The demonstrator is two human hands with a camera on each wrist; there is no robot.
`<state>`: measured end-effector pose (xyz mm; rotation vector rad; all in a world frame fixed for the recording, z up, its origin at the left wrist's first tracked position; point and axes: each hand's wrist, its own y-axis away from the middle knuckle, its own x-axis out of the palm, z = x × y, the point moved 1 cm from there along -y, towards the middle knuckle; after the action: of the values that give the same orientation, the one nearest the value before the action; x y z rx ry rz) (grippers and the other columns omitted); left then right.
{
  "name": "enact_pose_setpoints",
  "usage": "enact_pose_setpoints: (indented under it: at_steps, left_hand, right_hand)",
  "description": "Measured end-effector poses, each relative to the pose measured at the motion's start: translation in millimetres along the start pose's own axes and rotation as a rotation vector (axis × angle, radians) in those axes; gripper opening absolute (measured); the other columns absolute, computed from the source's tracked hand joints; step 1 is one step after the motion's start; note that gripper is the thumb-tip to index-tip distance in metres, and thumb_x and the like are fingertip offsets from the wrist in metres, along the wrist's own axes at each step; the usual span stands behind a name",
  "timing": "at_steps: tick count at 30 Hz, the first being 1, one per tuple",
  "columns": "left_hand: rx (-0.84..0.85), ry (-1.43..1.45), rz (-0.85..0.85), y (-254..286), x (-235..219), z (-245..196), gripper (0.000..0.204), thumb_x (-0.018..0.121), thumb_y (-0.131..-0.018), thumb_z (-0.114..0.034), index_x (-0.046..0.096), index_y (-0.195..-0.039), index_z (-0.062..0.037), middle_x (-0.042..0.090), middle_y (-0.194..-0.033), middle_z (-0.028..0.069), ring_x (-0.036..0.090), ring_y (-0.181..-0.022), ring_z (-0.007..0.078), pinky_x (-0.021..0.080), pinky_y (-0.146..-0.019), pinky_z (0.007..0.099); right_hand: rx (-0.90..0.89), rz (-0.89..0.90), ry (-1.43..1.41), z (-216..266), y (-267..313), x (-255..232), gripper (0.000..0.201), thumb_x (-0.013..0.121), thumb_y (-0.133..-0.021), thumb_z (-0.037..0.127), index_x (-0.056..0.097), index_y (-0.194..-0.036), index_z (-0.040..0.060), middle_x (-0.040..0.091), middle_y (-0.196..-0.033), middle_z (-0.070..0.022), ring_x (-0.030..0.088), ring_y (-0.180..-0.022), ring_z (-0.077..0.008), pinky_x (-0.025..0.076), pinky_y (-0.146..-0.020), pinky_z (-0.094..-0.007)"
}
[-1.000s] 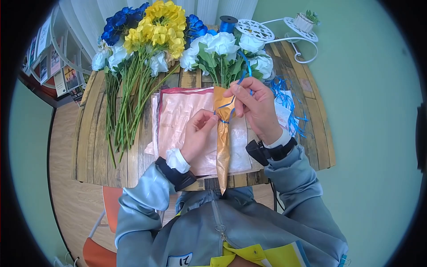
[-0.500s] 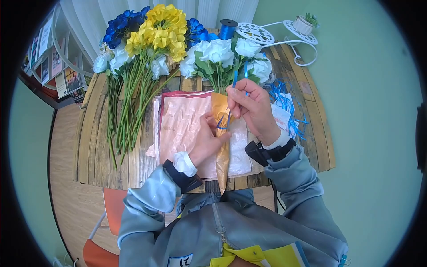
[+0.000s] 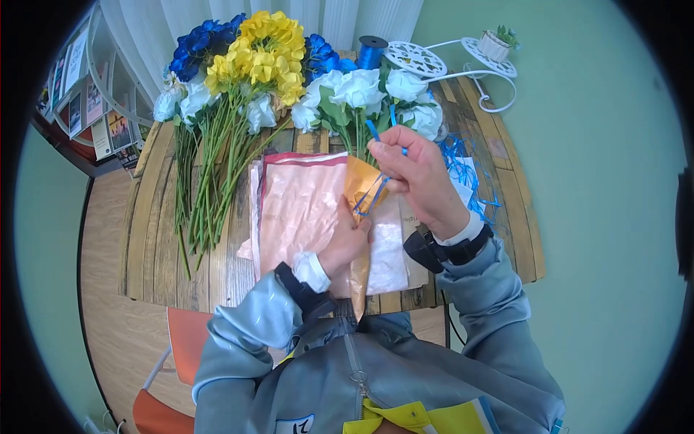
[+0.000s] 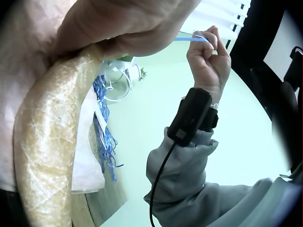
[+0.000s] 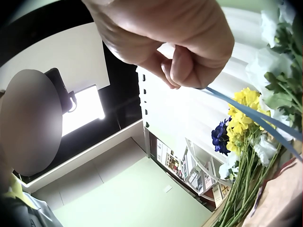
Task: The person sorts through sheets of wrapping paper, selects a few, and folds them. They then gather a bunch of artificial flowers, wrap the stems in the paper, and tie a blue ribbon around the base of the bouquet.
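A wrapped cone of golden-brown paper [image 3: 359,278] points down toward the person, its wider mouth at the top. My left hand [image 3: 348,242] grips the cone around its middle, thumb across the front. Just above that thumb, a thin blue ribbon [image 5: 241,108] circles the paper. My right hand [image 3: 419,177] pinches the ribbon and holds it up to the right of the cone's mouth. In the left wrist view, the crinkled paper [image 4: 49,137] bulges below the left fingers. Flat pink paper sheets [image 3: 296,210] lie under the cone.
Yellow flowers [image 3: 264,54] and dark blue flowers [image 3: 199,50] with long green stems lie on the left. White flowers [image 3: 358,90] lie behind the cone. A blue ribbon spool [image 3: 371,54], white metal stand [image 3: 416,59] and tangled blue strands [image 3: 463,163] are toward the right.
The left hand went from pinching the ribbon at the cone's left side to gripping the cone itself. The right hand, still pinching ribbon, shifted slightly right.
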<state>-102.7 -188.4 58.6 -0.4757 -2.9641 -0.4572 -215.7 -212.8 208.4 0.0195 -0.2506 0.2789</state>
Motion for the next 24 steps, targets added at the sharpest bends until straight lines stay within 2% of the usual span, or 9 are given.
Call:
enact_pose_setpoints:
  at_steps: [1,3,7,9,13,18,20,22,24]
  left_hand:
    - [0.008,-0.002,0.005,-0.9,1.9,9.8,0.068,0.045,-0.090,-0.002,0.002,-0.142,-0.0094,0.050,-0.097,0.0098,0.053,-0.080,0.0157,0.046,-0.070,0.0276]
    - [0.566,-0.444,-0.420,-4.1,1.5,29.8,0.064,0.049,-0.088,-0.004,0.013,-0.141,-0.0067,0.048,-0.104,0.0125,0.048,-0.098,0.0204,0.042,-0.083,0.0320]
    - [0.750,-0.642,-0.448,24.7,-4.1,-36.5,0.050,0.053,-0.087,-0.007,0.033,-0.133,-0.0047,0.045,-0.111,0.0159,0.041,-0.110,0.0257,0.036,-0.091,0.0357]
    - [0.878,-0.683,-0.300,20.8,-6.5,-43.9,0.027,0.053,-0.088,-0.009,0.051,-0.114,-0.0029,0.049,-0.105,0.0150,0.045,-0.102,0.0275,0.037,-0.088,0.0366]
    - [0.827,-0.673,-0.105,7.7,-8.3,-40.8,0.013,0.046,-0.092,-0.009,0.054,-0.098,-0.0010,0.053,-0.094,0.0127,0.049,-0.091,0.0257,0.039,-0.083,0.0342]
    - [0.508,-0.369,0.074,-1.0,-12.3,-40.0,0.025,0.034,-0.099,-0.016,0.052,-0.087,-0.0033,0.054,-0.081,0.0047,0.050,-0.075,0.0132,0.040,-0.074,0.0256]
    - [0.546,-0.231,0.098,-8.7,-15.2,-32.8,0.028,0.034,-0.100,-0.020,0.052,-0.086,-0.0041,0.054,-0.079,0.0017,0.050,-0.075,0.0099,0.040,-0.075,0.0248]
    - [0.495,-0.084,0.149,-7.9,-21.9,-32.0,0.028,0.035,-0.100,-0.020,0.052,-0.086,-0.0035,0.055,-0.080,0.0033,0.052,-0.076,0.0105,0.041,-0.076,0.0256]
    - [0.485,-0.077,0.165,-5.5,-27.5,-31.5,0.028,0.035,-0.100,-0.021,0.052,-0.087,-0.0036,0.056,-0.080,0.0038,0.053,-0.078,0.0107,0.041,-0.077,0.0261]
  right_hand:
    - [-0.032,-0.009,0.032,0.7,0.9,1.9,0.014,0.062,-0.087,0.017,0.057,-0.092,0.0052,0.049,-0.071,0.0060,0.037,-0.060,0.0011,0.028,-0.048,-0.0157]
    - [-0.051,0.008,0.049,2.2,1.9,0.7,0.015,0.062,-0.087,0.018,0.057,-0.093,0.0049,0.052,-0.074,0.0053,0.041,-0.063,0.0016,0.032,-0.050,-0.0158]
    - [-0.052,0.045,0.086,-0.6,1.9,1.1,0.015,0.062,-0.087,0.018,0.057,-0.092,0.0049,0.052,-0.074,0.0052,0.041,-0.061,0.0014,0.032,-0.050,-0.0161]
    - [-0.117,0.023,0.088,-4.5,0.9,3.8,0.014,0.061,-0.088,0.017,0.056,-0.092,0.0047,0.051,-0.071,0.0050,0.040,-0.058,0.0010,0.031,-0.048,-0.0161]
    - [-0.101,-0.007,0.029,-4.2,-1.8,-1.9,0.014,0.060,-0.088,0.016,0.056,-0.093,0.0043,0.051,-0.070,0.0041,0.039,-0.056,0.0004,0.030,-0.047,-0.0161]
    - [-0.226,-0.017,-0.088,5.2,-12.8,-15.0,0.013,0.060,-0.089,0.014,0.055,-0.095,0.0039,0.052,-0.070,0.0017,0.041,-0.055,-0.0018,0.031,-0.046,-0.0162]
    - [-0.256,-0.058,-0.138,8.9,-17.1,-22.1,0.016,0.060,-0.088,0.012,0.055,-0.100,0.0034,0.053,-0.078,-0.0008,0.043,-0.059,-0.0036,0.036,-0.049,-0.0174]
    - [-0.775,-0.416,0.382,11.2,-19.8,-32.8,0.021,0.061,-0.087,0.011,0.055,-0.105,0.0029,0.054,-0.091,-0.0027,0.048,-0.068,-0.0057,0.041,-0.053,-0.0188]
    - [-0.864,-0.538,0.598,-2.2,-12.6,-49.1,0.025,0.062,-0.086,0.011,0.054,-0.109,0.0033,0.052,-0.101,-0.0032,0.052,-0.078,-0.0084,0.044,-0.059,-0.0211]
